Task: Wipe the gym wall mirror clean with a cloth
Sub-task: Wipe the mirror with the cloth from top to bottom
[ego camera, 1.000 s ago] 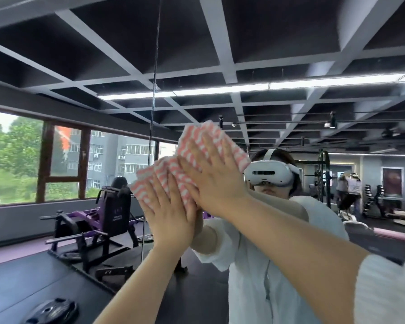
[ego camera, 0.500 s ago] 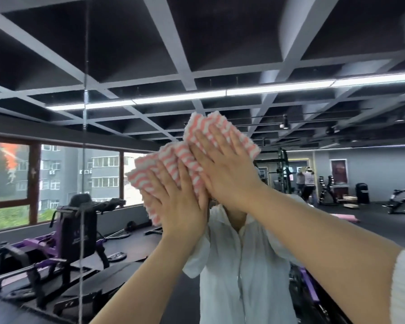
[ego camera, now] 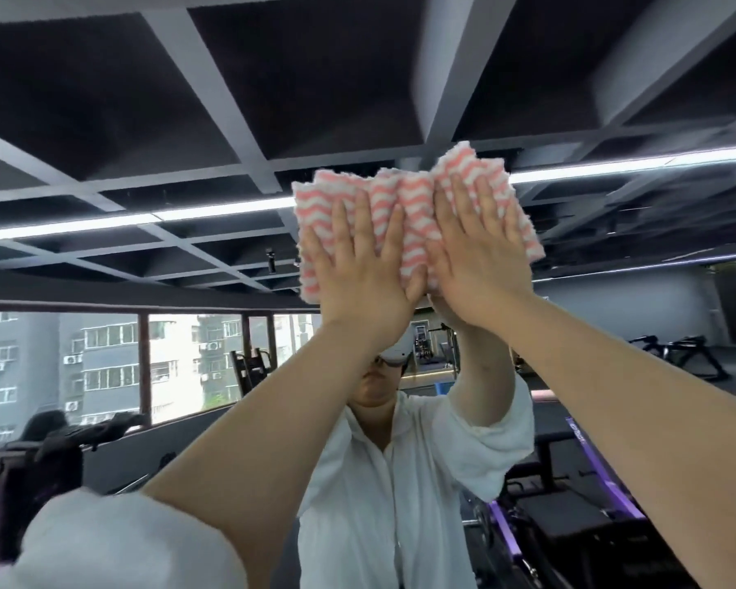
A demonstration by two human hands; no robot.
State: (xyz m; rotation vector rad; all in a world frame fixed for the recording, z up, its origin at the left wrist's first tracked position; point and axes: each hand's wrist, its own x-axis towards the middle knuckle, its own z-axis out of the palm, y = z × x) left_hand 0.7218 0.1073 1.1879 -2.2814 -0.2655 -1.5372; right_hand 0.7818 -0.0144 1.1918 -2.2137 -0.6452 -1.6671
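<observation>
Cloth [ego camera: 413, 214]: pink and white wavy stripes, bunched into folds, pressed flat against the mirror [ego camera: 145, 121] high up, above head height, over the reflected ceiling grid and just under a reflected light strip [ego camera: 213, 208].

Left hand [ego camera: 364, 269]: palm flat on the left part of the cloth, fingers straight and spread, pointing up. Nothing curled round the fabric.

Right hand [ego camera: 476, 257]: same posture on the right part, fingers straight and fanned, pressing. The two hands sit side by side, thumbs close together at the lower middle of the cloth. Both forearms bare; white sleeve [ego camera: 115, 542] bunched at the left elbow, lower left corner.

In the glass: the person's reflection in a white shirt [ego camera: 358, 503], arms raised behind the cloth, a white headset visible under the left wrist. Windows [ego camera: 103, 367] with grey apartment blocks at left. Dark gym machines with purple frames [ego camera: 570, 503] at lower right and lower left.

Containers: none seen. Writing: a small white mark on a purple bar at right, too blurred to read.

Against half a second ago: cloth and hands sit higher on the mirror and further right in view; hands were overlapped with the right above the left, now level and parallel; the vertical mirror seam at left has gone out of view
</observation>
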